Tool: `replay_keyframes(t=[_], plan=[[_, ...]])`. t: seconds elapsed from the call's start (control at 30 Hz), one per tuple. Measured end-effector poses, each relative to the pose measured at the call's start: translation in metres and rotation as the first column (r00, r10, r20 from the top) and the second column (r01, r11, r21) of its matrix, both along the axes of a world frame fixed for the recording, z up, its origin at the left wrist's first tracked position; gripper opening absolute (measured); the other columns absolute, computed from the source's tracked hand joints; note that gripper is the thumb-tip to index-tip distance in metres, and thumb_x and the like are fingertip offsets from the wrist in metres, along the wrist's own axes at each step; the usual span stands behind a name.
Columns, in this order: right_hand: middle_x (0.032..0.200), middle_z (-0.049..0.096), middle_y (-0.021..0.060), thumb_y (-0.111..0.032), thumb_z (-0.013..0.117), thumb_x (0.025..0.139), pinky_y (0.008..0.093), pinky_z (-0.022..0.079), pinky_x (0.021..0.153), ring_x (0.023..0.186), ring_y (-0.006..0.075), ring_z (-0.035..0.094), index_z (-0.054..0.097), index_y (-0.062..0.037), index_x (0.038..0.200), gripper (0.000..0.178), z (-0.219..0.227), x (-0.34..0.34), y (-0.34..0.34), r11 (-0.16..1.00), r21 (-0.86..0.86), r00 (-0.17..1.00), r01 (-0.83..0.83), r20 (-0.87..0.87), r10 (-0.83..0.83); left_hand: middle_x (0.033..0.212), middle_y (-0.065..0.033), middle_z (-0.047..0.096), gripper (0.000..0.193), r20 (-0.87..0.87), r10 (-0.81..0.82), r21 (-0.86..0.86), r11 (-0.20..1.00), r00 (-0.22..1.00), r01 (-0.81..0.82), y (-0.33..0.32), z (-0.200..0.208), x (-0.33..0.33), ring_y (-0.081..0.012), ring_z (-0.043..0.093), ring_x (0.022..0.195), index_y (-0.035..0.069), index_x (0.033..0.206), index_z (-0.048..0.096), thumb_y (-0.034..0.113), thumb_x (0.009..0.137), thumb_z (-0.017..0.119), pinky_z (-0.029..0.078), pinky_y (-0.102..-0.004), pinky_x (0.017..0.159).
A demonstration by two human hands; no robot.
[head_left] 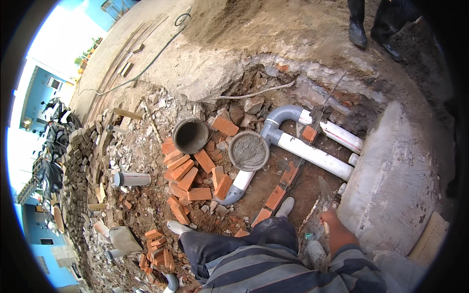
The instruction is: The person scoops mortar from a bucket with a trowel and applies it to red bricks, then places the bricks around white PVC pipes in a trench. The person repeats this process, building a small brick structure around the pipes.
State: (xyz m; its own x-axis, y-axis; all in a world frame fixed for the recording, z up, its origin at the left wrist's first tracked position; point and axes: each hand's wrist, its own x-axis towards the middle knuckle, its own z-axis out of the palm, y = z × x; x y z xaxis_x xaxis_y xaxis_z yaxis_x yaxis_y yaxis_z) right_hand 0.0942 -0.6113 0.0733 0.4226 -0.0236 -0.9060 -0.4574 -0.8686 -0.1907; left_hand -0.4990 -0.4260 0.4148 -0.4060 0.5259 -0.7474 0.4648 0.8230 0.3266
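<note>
Grey trowel juts ahead of the right hand clenched around it; left hand unseen.

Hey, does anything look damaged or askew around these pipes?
Yes: the concrete edge beyond the grey pipe bend looks broken and jagged, and loose orange bricks lie at uneven angles near the mortar bucket.

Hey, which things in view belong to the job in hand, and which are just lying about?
Likely in use:
- trowel in the right hand
- bowl of grey mortar
- row of bricks

Seemingly just lying about:
- hose
- pile of blocks
</note>
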Motion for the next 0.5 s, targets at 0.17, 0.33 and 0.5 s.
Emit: replay_keyframes(t=[0.17,0.33,0.5], plan=[[0.075,0.069,0.0207,-0.001,0.071,0.081,0.0416,0.056,0.049,0.055,0.0277,0.066,0.065,0.0131,0.094,0.02,-0.053,0.036,-0.006,0.978,-0.076,0.975,-0.196,0.087,0.202,0.1,-0.01,0.072,0.025,-0.092,-0.066,0.022,0.997,0.994,0.069,0.019,0.014,0.016,-0.0175,0.069,0.089,-0.003,0.116,0.066,0.011,0.096,0.059,0.055,-0.0321,0.082],[0.069,0.064,0.0148,-0.007,0.071,0.086,0.0427,0.053,0.047,0.055,0.0271,0.065,0.063,0.0071,0.091,0.017,-0.027,0.039,0.046,0.966,0.011,0.966,0.258,0.016,-0.258,0.1,-0.0099,0.072,0.025,-0.13,-0.212,-0.039,0.977,0.969,0.208,0.054,0.008,0.022,-0.0172,0.068,0.089,-0.004,0.116,0.066,0.009,0.096,0.059,0.055,-0.032,0.083],[0.067,0.062,0.0129,-0.012,0.077,0.084,0.0412,0.048,0.042,0.049,0.0242,0.06,0.06,0.0059,0.104,0.032,0.031,0.015,0.092,0.947,0.042,0.948,0.319,0.004,-0.319,0.1,-0.0099,0.072,0.024,-0.117,-0.413,-0.173,0.904,0.903,0.391,0.111,-0.011,-0.008,-0.017,0.068,0.09,-0.005,0.115,0.066,0.007,0.096,0.06,0.054,-0.0318,0.083]])
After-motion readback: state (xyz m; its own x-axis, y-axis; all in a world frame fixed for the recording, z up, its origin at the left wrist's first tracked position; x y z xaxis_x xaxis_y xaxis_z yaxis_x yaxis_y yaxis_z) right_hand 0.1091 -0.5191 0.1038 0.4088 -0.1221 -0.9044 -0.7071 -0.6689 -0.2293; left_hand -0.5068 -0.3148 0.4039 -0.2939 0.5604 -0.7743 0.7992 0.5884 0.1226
